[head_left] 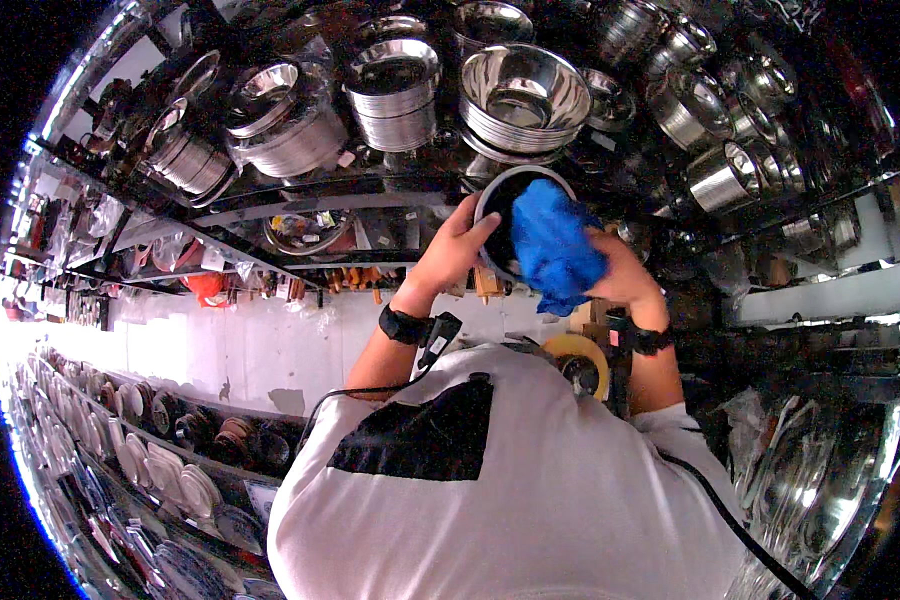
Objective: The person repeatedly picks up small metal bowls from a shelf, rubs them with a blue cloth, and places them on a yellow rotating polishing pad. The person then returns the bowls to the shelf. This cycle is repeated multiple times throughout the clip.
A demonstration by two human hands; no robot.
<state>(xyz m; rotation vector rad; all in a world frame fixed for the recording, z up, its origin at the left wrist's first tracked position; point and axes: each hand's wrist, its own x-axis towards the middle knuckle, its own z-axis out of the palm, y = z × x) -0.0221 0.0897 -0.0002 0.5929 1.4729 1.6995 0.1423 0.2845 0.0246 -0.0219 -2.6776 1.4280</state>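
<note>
My left hand (452,248) grips the side of a round metal bowl (504,198) with a pale rim and a dark inside, its thumb over the near left edge. In my right hand (626,272) is a bunched blue cloth (552,240), pressed over the bowl's right part and mouth. The cloth hides much of the bowl's inside and some of my right fingers. Just beyond the bowl, a stack of wide shiny steel bowls (523,100) stands on the dark shelf (315,190).
Stacked steel bowls (393,95) and plates (288,140) line the shelf at the back left. Steel pots (722,175) crowd the right. Lower left, racks hold many plates (175,470). A yellow tape roll (578,362) lies near my right forearm, and a black cable (735,520) runs along my right side.
</note>
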